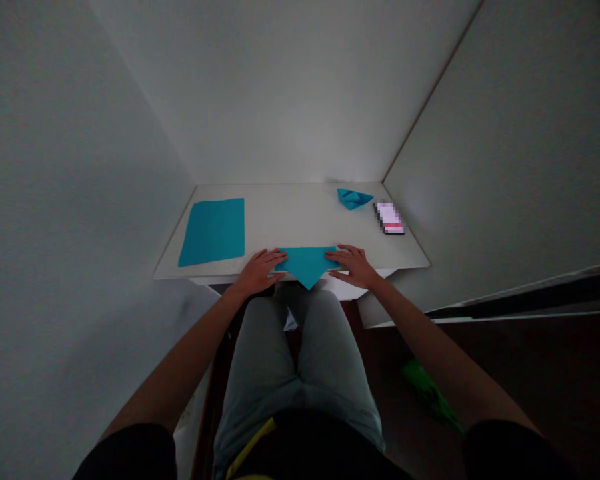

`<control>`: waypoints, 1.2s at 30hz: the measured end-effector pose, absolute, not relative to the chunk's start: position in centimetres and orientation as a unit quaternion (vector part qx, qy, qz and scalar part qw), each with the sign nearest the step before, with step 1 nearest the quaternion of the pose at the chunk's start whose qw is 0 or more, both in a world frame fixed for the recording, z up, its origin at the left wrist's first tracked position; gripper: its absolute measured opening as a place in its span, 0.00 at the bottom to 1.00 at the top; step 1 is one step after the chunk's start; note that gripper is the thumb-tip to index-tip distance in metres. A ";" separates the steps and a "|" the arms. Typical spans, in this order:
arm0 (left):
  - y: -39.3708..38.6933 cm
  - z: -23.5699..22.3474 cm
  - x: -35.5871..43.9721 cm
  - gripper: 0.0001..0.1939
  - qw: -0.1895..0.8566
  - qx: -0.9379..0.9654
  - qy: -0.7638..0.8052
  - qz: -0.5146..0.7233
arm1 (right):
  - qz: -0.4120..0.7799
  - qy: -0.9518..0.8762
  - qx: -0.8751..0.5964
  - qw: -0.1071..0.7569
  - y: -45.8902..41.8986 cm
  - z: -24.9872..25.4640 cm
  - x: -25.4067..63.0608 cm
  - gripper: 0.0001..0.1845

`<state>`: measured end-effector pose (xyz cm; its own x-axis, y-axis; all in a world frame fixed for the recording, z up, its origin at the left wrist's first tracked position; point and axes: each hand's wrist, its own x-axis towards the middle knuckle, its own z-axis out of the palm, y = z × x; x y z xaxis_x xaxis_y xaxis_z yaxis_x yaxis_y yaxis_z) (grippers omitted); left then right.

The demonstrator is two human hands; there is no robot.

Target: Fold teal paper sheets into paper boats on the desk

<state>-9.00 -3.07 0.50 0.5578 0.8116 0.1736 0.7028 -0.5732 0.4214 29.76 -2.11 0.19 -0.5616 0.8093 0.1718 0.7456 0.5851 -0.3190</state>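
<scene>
A piece of blue folded paper [306, 260] lies at the table's front edge, its pointed end hanging toward my lap. My left hand [260, 270] rests on its left end, fingers stretched out over the paper and the thumb apart near the edge. On the opposite end lies my right hand [354, 265], its fingers also extended and the thumb spread below. Both hands press from above rather than wrap around the paper. What the underside of the paper looks like is hidden.
A flat blue sheet [214, 231] lies at the table's left. Toward the back right sits a folded blue paper boat [353, 199], with a phone [390, 218] beside it. Walls enclose the white table [290, 213] at the back and both sides.
</scene>
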 end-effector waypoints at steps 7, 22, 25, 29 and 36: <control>-2.2 0.9 -9.5 0.16 0.197 0.861 0.426 0.194 | 0.140 -0.866 -0.453 0.160 -2.3 0.5 30.3 0.18; 1.5 0.8 -8.2 0.24 0.210 0.772 0.579 0.155 | 0.207 -0.820 -0.515 0.144 1.1 0.4 29.2 0.29; 1.4 0.6 -8.2 0.22 0.235 0.757 0.587 0.164 | 0.216 -0.811 -0.524 0.144 1.0 0.8 29.0 0.26; 0.6 0.9 -8.1 0.23 0.313 0.721 0.591 0.182 | 0.232 -0.804 -0.526 0.152 1.0 0.9 28.8 0.21; 0.5 1.7 -7.4 0.25 0.314 0.710 0.588 0.226 | 0.239 -0.806 -0.492 0.227 1.6 0.1 28.4 0.11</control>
<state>-7.36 0.47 1.65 0.2060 0.9773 -0.0495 0.6936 -0.1102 0.7119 28.35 1.65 0.14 -0.4130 0.9012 0.1316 0.6844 0.4024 -0.6080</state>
